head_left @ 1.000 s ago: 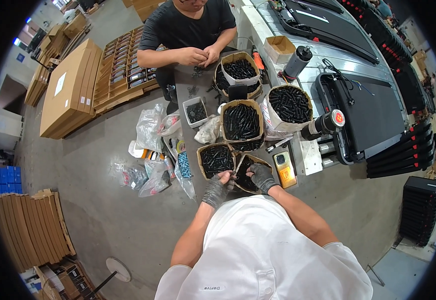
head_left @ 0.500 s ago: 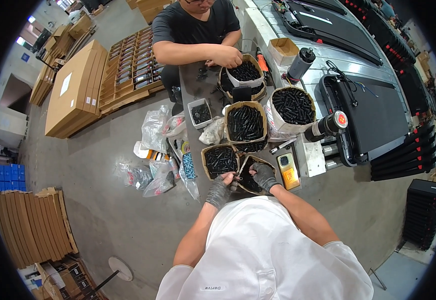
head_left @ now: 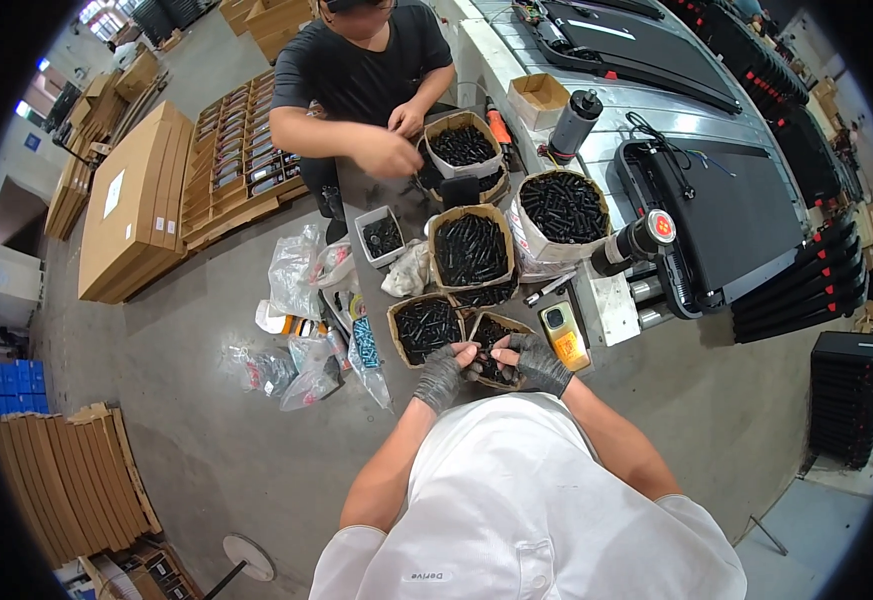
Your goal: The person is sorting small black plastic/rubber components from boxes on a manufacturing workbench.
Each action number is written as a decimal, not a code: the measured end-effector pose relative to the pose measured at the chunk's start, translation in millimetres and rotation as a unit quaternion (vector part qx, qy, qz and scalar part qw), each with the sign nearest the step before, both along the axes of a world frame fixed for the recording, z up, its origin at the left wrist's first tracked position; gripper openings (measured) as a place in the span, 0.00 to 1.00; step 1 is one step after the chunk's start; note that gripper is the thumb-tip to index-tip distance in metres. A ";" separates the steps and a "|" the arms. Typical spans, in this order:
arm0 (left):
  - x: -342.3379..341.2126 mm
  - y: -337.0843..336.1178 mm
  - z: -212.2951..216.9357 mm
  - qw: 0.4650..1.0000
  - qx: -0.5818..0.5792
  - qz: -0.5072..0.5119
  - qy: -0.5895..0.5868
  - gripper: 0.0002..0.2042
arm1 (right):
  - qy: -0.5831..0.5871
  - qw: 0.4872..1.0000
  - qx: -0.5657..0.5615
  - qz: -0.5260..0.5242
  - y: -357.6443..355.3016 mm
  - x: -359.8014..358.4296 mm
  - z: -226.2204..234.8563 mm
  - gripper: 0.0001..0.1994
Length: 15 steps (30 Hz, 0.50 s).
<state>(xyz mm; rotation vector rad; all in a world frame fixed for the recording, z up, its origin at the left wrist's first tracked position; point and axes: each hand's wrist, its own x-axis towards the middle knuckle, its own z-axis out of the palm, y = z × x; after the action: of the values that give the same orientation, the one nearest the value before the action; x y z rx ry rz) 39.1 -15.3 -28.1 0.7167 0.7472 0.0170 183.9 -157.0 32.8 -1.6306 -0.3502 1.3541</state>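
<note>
Both of my hands wear grey fingerless gloves and meet over the near right cardboard box (head_left: 506, 320), which contains small black parts. My left hand (head_left: 443, 374) pinches thumb against fingers at the box's left edge. Opposite it, my right hand (head_left: 536, 364) is closed in a similar pinch, fingertips almost touching the left ones. Something small and dark is between the fingertips, too small to name. Beside my left hand stands another cardboard box (head_left: 394, 330) full of black, pin-like parts. A phone (head_left: 564, 337) in a yellowish case lies just beyond my right hand.
Further off stand a box of black cylindrical parts (head_left: 509, 240), a white bag of similar parts (head_left: 548, 265) and a small white bin (head_left: 388, 258). A co-worker (head_left: 366, 70) sits across the table. Plastic bags (head_left: 296, 270) lie at left; treadmill-like decks (head_left: 706, 215) at right.
My right hand has come up out of the near right box and met my left hand over it. The co-worker's hand has moved left, away from the far box. The view has shifted slightly.
</note>
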 end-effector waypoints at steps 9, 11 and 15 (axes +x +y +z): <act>-3.1 -5.0 -2.7 0.998 -0.047 -0.021 -0.047 0.14 | -0.015 1.000 -0.016 0.012 1.6 0.0 9.1 0.11; -3.2 -5.6 -6.6 0.997 -0.066 -0.023 -0.045 0.13 | -0.019 1.000 -0.015 0.009 2.2 -1.4 10.4 0.11; 2.7 -7.2 -3.3 0.992 -0.117 -0.011 -0.035 0.12 | -0.097 0.995 0.023 -0.002 -0.5 -2.1 -0.6 0.12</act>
<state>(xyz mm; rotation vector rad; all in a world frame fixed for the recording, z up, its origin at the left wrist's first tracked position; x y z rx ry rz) 41.9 -22.5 -31.4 0.4989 0.6608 -0.0649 181.9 -157.5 32.2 -1.7286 -0.4897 1.1782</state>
